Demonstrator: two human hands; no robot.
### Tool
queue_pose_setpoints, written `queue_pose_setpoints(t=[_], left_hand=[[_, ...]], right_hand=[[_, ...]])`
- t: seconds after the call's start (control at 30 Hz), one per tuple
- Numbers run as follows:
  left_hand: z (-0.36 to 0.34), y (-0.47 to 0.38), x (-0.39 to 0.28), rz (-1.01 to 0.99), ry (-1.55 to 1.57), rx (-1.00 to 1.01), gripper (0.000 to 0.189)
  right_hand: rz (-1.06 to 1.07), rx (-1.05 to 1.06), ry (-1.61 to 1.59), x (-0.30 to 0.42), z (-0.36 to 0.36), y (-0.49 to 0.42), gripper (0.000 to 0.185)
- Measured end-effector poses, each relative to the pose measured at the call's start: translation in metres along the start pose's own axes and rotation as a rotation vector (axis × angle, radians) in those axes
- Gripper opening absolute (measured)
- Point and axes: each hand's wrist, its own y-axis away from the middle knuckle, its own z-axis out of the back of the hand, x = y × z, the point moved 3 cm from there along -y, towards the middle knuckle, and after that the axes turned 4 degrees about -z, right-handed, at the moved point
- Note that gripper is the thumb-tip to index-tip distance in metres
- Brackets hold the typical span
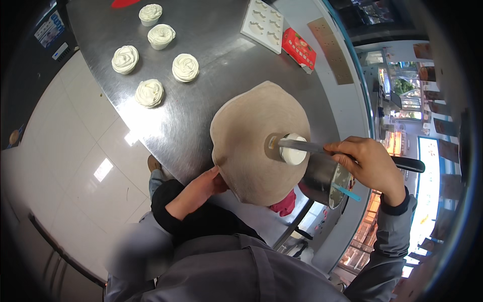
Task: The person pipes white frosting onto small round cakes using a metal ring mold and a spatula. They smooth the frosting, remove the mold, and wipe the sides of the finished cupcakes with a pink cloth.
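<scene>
A cake turntable (pixel 256 117) with a wavy-edged, beige top stands before me on the steel table. My left hand (pixel 200 192) touches its near left edge; its fingertips are partly hidden beneath the rim. On the turntable's right side sits a small round cake or cup covered in white cream (pixel 294 151). My right hand (pixel 362 158) grips a long icing spatula (pixel 302 145) with a black handle, its metal blade lying across the top of the cream. Just right of the turntable, a metal pot (pixel 324 181) holds whitish cream residue and a blue-handled tool (pixel 347 191).
Several cream-topped cupcakes (pixel 149 93) stand on the steel table (pixel 196 124) at upper left. A white mold (pixel 263 26) and a red box (pixel 299 49) lie by the wall with its socket strip (pixel 330 51). A dark pink cloth (pixel 283 204) lies near the pot.
</scene>
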Motion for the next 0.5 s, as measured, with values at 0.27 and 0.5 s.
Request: queue_pose_setpoints(t=[0.27,0.5], left_hand=[[0.005,-0.003,-0.032,-0.144,-0.023,0.007,0.068],[0.0,0.001,0.002,0.02,0.059,-0.002,0.061]], right_hand=[[-0.021,0.031,-0.027,-0.001,0.003,-0.004,0.02],[0.039,0.049,0.003,-0.008,0.003,-0.008,0.024]])
